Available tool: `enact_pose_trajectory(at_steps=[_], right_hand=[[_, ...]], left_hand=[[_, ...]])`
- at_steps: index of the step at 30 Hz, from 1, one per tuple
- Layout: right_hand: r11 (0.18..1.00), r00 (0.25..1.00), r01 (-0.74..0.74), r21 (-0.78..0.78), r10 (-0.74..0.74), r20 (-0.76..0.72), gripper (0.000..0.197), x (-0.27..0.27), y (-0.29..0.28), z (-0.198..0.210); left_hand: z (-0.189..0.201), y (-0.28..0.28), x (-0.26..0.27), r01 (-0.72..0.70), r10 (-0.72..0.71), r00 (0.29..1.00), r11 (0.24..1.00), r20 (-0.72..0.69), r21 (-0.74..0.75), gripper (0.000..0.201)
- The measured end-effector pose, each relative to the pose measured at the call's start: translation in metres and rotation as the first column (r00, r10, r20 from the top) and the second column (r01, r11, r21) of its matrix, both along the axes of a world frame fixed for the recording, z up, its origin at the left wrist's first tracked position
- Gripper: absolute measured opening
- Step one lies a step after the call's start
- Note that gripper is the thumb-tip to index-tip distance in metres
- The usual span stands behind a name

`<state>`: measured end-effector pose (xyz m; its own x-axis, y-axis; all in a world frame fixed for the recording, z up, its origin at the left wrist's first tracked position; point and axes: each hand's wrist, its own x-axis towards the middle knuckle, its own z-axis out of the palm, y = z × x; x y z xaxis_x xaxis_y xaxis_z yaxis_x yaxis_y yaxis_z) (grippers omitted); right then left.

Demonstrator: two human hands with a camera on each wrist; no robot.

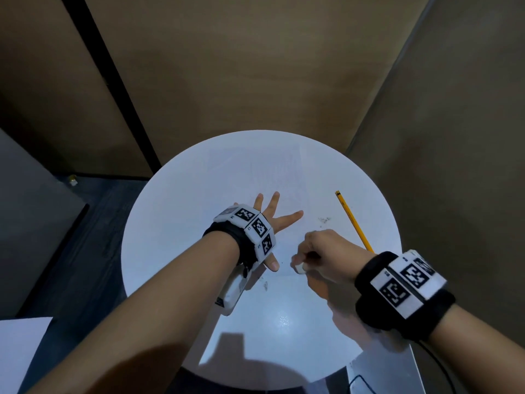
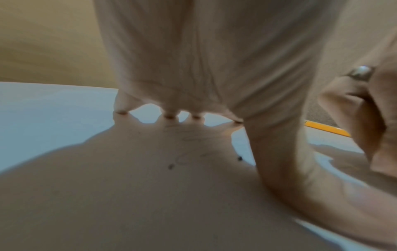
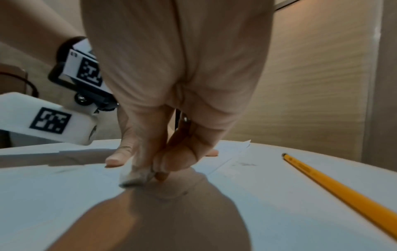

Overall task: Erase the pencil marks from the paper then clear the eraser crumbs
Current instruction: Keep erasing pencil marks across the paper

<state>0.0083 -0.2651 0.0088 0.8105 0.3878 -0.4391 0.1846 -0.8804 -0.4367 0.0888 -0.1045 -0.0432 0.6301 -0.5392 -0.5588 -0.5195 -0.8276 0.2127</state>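
A white sheet of paper lies on the round white table. My left hand presses flat on the paper with fingers spread and straight. Faint pencil scribbles show under that palm in the left wrist view. Just to its right, my right hand pinches a small white eraser, whose lower end touches the paper. The eraser looks grey and smudged at its tip in the right wrist view. Dark eraser crumbs lie right of the paper, and more crumbs near the front.
A yellow pencil lies on the table's right side, pointing towards me. Brown walls stand close behind and to the right. Another white sheet shows at the lower left, off the table. A grey surface with a cable sits at the lower right.
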Motion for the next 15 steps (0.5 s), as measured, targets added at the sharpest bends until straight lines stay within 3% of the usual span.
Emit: enact_pose_trajectory(at_steps=[7,15], right_hand=[[0.999,0.998,0.002,0.048,-0.004,0.056,0.02,0.013,0.027,0.002],[0.999,0.999,-0.035,0.005,0.034,0.04,0.023,0.005,0.013,0.001]], left_hand=[[-0.002,-0.001,-0.001,-0.012,0.013,1.0,0.999,0.02,-0.031,0.133],[-0.002,0.0,-0.001,0.0,0.0,1.0,1.0,0.027,-0.003,0.129]])
